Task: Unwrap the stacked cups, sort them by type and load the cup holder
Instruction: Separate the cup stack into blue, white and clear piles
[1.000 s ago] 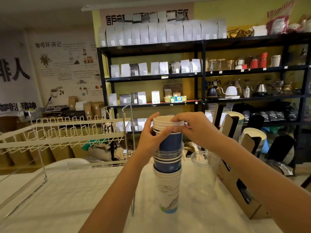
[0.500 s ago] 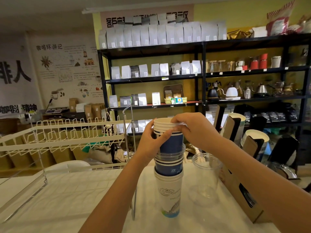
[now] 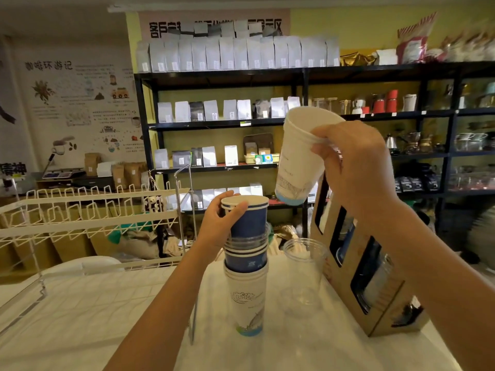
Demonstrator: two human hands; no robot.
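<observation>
A mixed stack of cups (image 3: pixel 247 266) stands upright on the white table: a white printed paper cup at the bottom, blue paper cups and a clear plastic cup above. My left hand (image 3: pixel 219 223) grips the top blue cup near its rim. My right hand (image 3: pixel 353 167) holds a white printed paper cup (image 3: pixel 300 156) in the air, tilted, above and right of the stack. A single clear plastic cup (image 3: pixel 304 274) stands just right of the stack. The brown cardboard cup holder (image 3: pixel 375 269) with cut-out windows stands at the right, with cups partly visible inside.
A white wire rack (image 3: pixel 88 210) stands on the table's left half, its thin post close to the stack. Behind the table, dark shelves (image 3: pixel 294 73) carry white bags, kettles and jars. The table's right edge lies just past the holder.
My right hand has pulled the white paper cup out of the stack's top and raised it up and to the right. My left hand still holds the stack.
</observation>
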